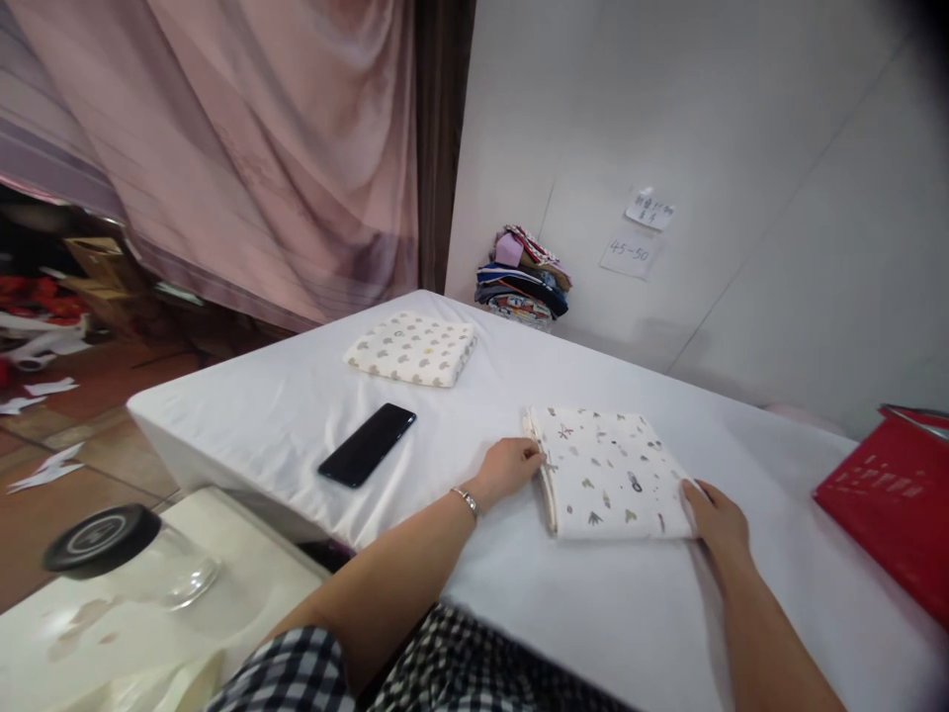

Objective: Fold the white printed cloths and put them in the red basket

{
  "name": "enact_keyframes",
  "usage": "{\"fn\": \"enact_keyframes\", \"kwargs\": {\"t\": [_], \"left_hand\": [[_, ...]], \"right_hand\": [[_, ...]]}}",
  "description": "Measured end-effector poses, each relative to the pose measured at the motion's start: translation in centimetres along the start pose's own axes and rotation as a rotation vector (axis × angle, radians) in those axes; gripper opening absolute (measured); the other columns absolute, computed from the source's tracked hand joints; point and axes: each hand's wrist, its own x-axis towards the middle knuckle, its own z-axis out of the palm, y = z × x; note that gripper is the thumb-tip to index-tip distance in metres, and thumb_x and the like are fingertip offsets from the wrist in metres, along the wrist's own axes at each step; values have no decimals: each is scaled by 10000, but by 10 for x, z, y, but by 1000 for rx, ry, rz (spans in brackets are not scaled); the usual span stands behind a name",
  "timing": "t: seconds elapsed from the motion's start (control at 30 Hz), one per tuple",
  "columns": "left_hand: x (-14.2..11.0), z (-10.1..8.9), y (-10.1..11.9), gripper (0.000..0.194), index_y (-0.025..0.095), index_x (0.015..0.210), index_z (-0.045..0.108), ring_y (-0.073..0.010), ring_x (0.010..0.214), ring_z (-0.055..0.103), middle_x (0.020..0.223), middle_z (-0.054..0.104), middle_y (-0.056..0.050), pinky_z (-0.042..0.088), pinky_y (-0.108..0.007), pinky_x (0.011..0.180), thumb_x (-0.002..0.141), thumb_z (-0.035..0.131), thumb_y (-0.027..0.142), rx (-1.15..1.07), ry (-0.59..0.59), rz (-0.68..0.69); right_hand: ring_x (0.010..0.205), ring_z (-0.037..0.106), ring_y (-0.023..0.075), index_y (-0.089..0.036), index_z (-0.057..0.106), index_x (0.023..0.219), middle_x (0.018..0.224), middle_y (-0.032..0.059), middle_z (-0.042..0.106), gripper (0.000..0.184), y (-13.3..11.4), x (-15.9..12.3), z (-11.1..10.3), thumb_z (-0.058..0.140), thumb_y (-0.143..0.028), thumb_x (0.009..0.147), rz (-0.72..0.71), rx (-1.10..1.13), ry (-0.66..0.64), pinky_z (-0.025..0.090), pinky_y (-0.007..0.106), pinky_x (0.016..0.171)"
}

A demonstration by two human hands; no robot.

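A folded white cloth (608, 475) with small leaf-like prints lies on the white-covered table (460, 435) in front of me. My left hand (511, 467), with a bracelet at the wrist, is closed at the cloth's left edge, where the folded layers show. At the opposite side my right hand (718, 519) grips the lower right edge, thumb on top and the other fingers partly hidden. Farther back on the table rests a second folded cloth (411, 348), cream with grey prints. Neither hand touches that one.
A black phone (368, 444) lies left of my left hand. The red bag (890, 494) stands at the right edge. A lidded glass jar (167, 564) is on a lower surface at left. Stacked fabrics (523, 277) sit beyond the table by the wall, near paper notes (630, 249).
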Motion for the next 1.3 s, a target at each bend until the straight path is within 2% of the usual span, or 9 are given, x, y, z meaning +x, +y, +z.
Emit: {"fn": "enact_keyframes", "kwargs": {"t": [0.2,0.33,0.5,0.63,0.7,0.77,0.97,1.1,1.3], "left_hand": [[-1,-3,-2,260,199,978,634,-157,779,611,953,676,-32,470,-278,724,820,486,343,32,124,-47],[0,6,2,349,188,1133,561,-196,1112,523,1215,574,-77,408,-339,963,829,518,353,69,209,176],[22,16,20,420,220,1206,512,-214,1319,323,1392,430,-75,244,-426,1102,828,530,403,207,147,353],[44,20,20,571,210,1323,411,-248,1394,142,1487,281,-82,105,-509,1126,832,462,499,344,18,253],[50,23,12,612,214,1343,393,-261,1400,107,1499,254,-73,117,-527,1118,826,436,537,358,-88,176],[52,26,4,606,232,1346,393,-258,1402,95,1503,246,-51,146,-522,1114,827,423,543,338,-121,150],[56,28,-8,487,227,1285,480,-236,1390,166,1469,326,-60,201,-467,1115,864,416,464,230,3,172],[66,24,-13,495,172,1276,495,-222,1355,275,1443,368,-89,255,-384,1106,877,406,452,143,140,50],[75,16,-14,550,140,1306,453,-218,1205,485,1324,515,-119,380,-338,996,906,309,489,146,153,-27]], "right_hand": [[1006,582,339,-148,647,1125,1095,150,652,658,-1,3,1,424,-614,716,13,-71,-85,454,410,837],[1024,576,354,-140,635,1138,1100,162,647,679,0,5,3,394,-623,726,8,-109,-111,456,424,842],[1034,577,350,-135,620,1161,1108,161,645,708,0,5,4,367,-636,729,2,-119,-126,457,422,849],[1018,587,342,-135,625,1154,1098,155,651,712,2,5,5,364,-640,724,-7,-99,-120,460,414,842],[1006,592,336,-143,637,1135,1077,147,661,696,3,5,7,377,-637,720,-11,-84,-107,461,406,837],[997,596,328,-149,646,1121,1071,139,665,672,2,4,7,398,-627,718,-18,-61,-91,460,396,831],[957,605,285,-150,675,1061,1041,119,680,560,-6,-4,5,475,-545,717,-17,55,-14,452,351,815],[951,605,266,-175,684,1025,1029,87,687,504,-10,-8,3,502,-528,716,-6,124,-5,446,334,810],[983,599,269,-177,676,1043,1064,89,677,488,-12,-8,0,489,-497,725,8,125,-17,441,347,839]]}}
